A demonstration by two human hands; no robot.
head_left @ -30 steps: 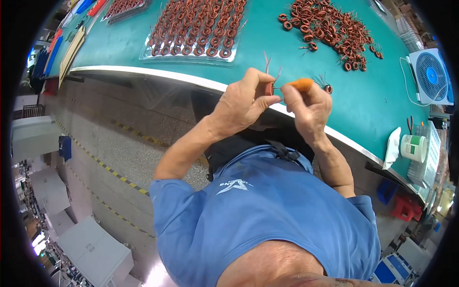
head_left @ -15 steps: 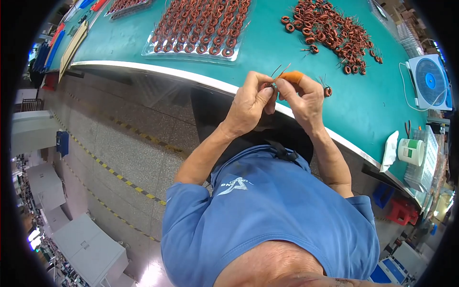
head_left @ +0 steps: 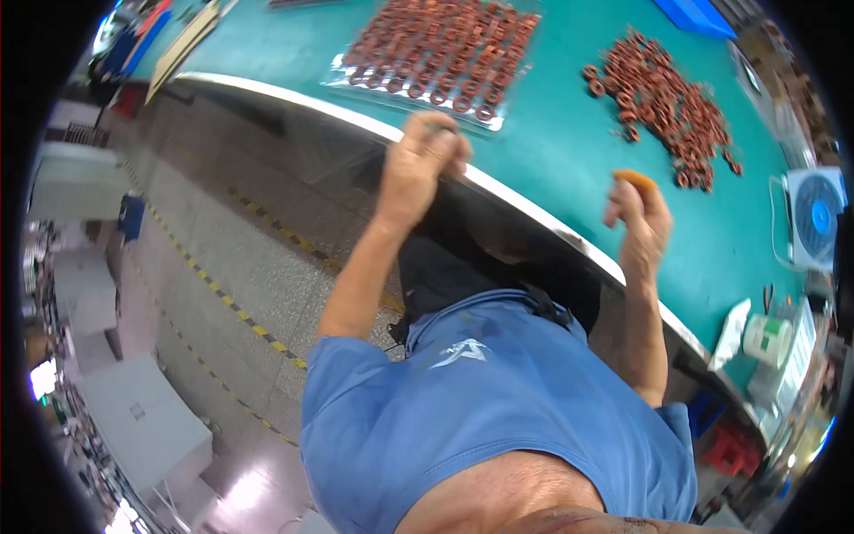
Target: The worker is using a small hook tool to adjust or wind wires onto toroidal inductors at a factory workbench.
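My left hand [head_left: 420, 165] hovers at the table's front edge, just below the clear plastic tray [head_left: 336, 75] of copper-wound ring coils [head_left: 436, 53]. Its fingers are curled together around a small dark piece, blurred and mostly covered, which looks like a ring coil [head_left: 442, 132]. Over the green tabletop to the right is my right hand [head_left: 642, 218], an orange finger cot [head_left: 635, 180] on one finger. Motion smears its bent fingers, and whatever may lie between or beneath them is hidden. A loose heap of coils [head_left: 663, 98] lies beyond that hand.
At the right stands a blue and white fan [head_left: 814, 218] with a cable, then a white tub [head_left: 767, 340] beside a white cloth [head_left: 731, 334]. A blue bin [head_left: 698, 16] sits at the far right. The table's white edge [head_left: 525, 209] runs diagonally before me.
My hands were together working on one coil with wire ends sticking up. Now they are apart, the left toward the tray side and the right toward the heap. The whole view has shifted too.
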